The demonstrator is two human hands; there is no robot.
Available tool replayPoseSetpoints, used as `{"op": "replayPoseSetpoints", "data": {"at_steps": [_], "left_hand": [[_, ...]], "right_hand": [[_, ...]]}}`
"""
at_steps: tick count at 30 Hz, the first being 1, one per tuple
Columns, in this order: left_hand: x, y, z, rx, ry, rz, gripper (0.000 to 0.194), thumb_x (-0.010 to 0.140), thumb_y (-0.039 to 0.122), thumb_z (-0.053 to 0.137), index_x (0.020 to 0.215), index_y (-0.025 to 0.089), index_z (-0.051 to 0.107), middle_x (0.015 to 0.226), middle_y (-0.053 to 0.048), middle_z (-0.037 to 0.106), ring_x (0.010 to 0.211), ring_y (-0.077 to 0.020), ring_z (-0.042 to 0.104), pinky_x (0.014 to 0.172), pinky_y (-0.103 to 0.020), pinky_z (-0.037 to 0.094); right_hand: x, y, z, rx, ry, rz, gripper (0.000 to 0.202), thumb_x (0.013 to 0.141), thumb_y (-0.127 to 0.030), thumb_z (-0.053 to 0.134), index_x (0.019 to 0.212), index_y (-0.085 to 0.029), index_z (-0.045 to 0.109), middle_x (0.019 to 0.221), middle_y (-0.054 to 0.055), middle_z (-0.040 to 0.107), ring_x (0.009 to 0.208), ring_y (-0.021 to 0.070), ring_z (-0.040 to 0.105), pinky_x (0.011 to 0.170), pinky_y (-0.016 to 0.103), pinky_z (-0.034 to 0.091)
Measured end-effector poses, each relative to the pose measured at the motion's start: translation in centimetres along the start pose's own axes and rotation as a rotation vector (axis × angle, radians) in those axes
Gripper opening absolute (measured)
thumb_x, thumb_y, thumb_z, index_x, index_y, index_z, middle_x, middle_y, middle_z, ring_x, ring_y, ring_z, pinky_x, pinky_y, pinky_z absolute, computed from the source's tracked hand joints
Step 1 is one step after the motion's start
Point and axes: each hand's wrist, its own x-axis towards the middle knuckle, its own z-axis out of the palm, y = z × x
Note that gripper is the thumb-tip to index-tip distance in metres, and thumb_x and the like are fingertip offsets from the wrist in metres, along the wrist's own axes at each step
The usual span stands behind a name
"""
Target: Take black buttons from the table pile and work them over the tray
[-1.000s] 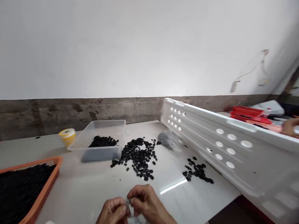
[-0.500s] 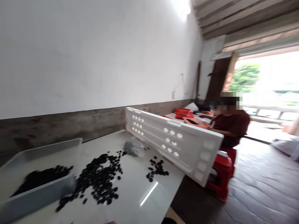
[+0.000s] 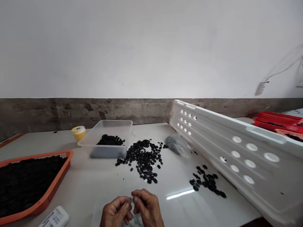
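Note:
My left hand point(image 3: 116, 210) and my right hand point(image 3: 147, 206) meet at the front edge of the view, fingertips pinched and almost touching. Whatever they hold is too small to make out. Under them lies something clear with pale greyish bits point(image 3: 133, 220), mostly covered by the hands. Just beyond is a loose spread of small black oval pieces point(image 3: 144, 157) on the white table point(image 3: 175, 176). A smaller group of black pieces point(image 3: 208, 181) lies to the right.
A clear plastic bin point(image 3: 107, 151) holds more black pieces. An orange basket point(image 3: 53, 187) full of black pieces sits left, near a white packet point(image 3: 55, 217) and a yellow-and-white roll point(image 3: 79, 134). A clear bag point(image 3: 174, 145) rests before a white panel point(image 3: 213, 135); red trays point(image 3: 276, 121) stand behind it.
The view has swung left and down, away from the doorway and the seated person. Both hands are now visible; earlier only a fingertip showed at the bottom edge.

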Motion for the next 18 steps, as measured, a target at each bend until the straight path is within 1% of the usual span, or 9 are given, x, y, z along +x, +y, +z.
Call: {"op": "replayPoseSetpoints", "data": {"at_steps": [2, 5, 7, 9, 11, 13, 15, 16, 18], "left_hand": [[0.0, 0.4, -0.3, -0.016, 0.022, 0.003, 0.046, 0.054, 0.056, 0.08, 0.065, 0.012, 0.074, 0.048, -0.002, 0.064, 0.036, -0.01, 0.053, 0.037, -0.018, 0.04], [-0.4, 0.8, -1.3, -0.011, 0.0, -0.018, 0.042, 0.058, 0.053, 0.08, 0.066, 0.012, 0.074, 0.046, -0.002, 0.064, 0.039, -0.0104, 0.054, 0.04, -0.018, 0.041], [-0.7, 1.1, -2.2, -0.012, -0.049, -0.039, 0.04, 0.061, 0.05, 0.079, 0.067, 0.011, 0.075, 0.043, -0.002, 0.063, 0.039, -0.0105, 0.053, 0.041, -0.019, 0.041], [-1.0, 1.4, -3.0, -0.031, -0.085, -0.063, 0.037, 0.062, 0.048, 0.08, 0.069, 0.011, 0.076, 0.044, -0.003, 0.064, 0.041, -0.011, 0.053, 0.043, -0.02, 0.042], [-1.4, 1.7, -3.8, -0.057, -0.085, -0.074, 0.036, 0.062, 0.046, 0.08, 0.069, 0.011, 0.076, 0.047, -0.003, 0.065, 0.042, -0.0111, 0.054, 0.044, -0.02, 0.043], [-1.9, 2.0, -4.5, -0.084, -0.059, -0.073, 0.035, 0.062, 0.045, 0.081, 0.07, 0.012, 0.076, 0.047, -0.002, 0.065, 0.043, -0.011, 0.054, 0.045, -0.02, 0.043], [-2.4, 2.2, -5.0, -0.104, -0.035, -0.07, 0.034, 0.064, 0.045, 0.08, 0.072, 0.012, 0.076, 0.047, -0.002, 0.065, 0.044, -0.011, 0.055, 0.046, -0.021, 0.043], [-2.7, 2.3, -5.2, -0.112, -0.03, -0.069, 0.033, 0.065, 0.044, 0.079, 0.073, 0.012, 0.076, 0.047, -0.002, 0.066, 0.044, -0.0112, 0.055, 0.047, -0.021, 0.044], [-3.2, 2.6, -5.3, -0.128, -0.019, -0.061, 0.034, 0.065, 0.044, 0.079, 0.073, 0.011, 0.076, 0.046, -0.003, 0.066, 0.043, -0.0113, 0.056, 0.047, -0.021, 0.045]], "right_hand": [[-0.1, -0.4, -0.2, 0.006, -0.019, 0.009, 0.018, 0.078, -0.028, 0.06, 0.09, -0.015, 0.061, 0.065, -0.001, 0.053, 0.05, 0.0103, 0.053, 0.051, 0.021, 0.043], [-0.3, -1.1, 0.3, -0.002, -0.111, 0.056, 0.007, 0.073, -0.015, 0.06, 0.077, -0.018, 0.054, 0.054, -0.006, 0.049, 0.045, 0.0092, 0.049, 0.046, 0.018, 0.041], [-0.4, -1.7, 1.0, -0.103, -0.148, 0.009, 0.01, 0.072, -0.009, 0.059, 0.067, -0.017, 0.056, 0.053, -0.004, 0.054, 0.047, 0.0098, 0.052, 0.047, 0.017, 0.041], [-0.6, -2.3, 1.9, -0.245, -0.156, -0.079, 0.014, 0.073, -0.007, 0.059, 0.064, -0.017, 0.063, 0.056, -0.002, 0.061, 0.052, 0.0113, 0.057, 0.053, 0.018, 0.044], [-1.0, -2.7, 2.8, -0.351, -0.17, -0.167, 0.017, 0.078, -0.01, 0.058, 0.07, -0.02, 0.07, 0.06, -0.001, 0.066, 0.058, 0.0131, 0.061, 0.06, 0.019, 0.045], [-1.4, -2.8, 3.6, -0.37, -0.186, -0.206, 0.017, 0.081, -0.014, 0.058, 0.08, -0.022, 0.073, 0.065, 0.001, 0.069, 0.063, 0.0148, 0.062, 0.065, 0.021, 0.046], [-1.9, -2.4, 4.4, -0.3, -0.147, -0.17, 0.014, 0.081, -0.02, 0.06, 0.089, -0.022, 0.072, 0.069, 0.002, 0.069, 0.065, 0.0163, 0.062, 0.066, 0.023, 0.047], [-2.1, -2.1, 4.7, -0.252, -0.113, -0.136, 0.013, 0.08, -0.023, 0.062, 0.09, -0.02, 0.071, 0.069, 0.002, 0.067, 0.065, 0.0166, 0.061, 0.064, 0.023, 0.047], [-2.4, -1.3, 5.3, -0.16, -0.066, -0.076, 0.012, 0.079, -0.029, 0.064, 0.084, -0.018, 0.068, 0.064, 0.002, 0.063, 0.061, 0.0159, 0.058, 0.06, 0.023, 0.046]]}}
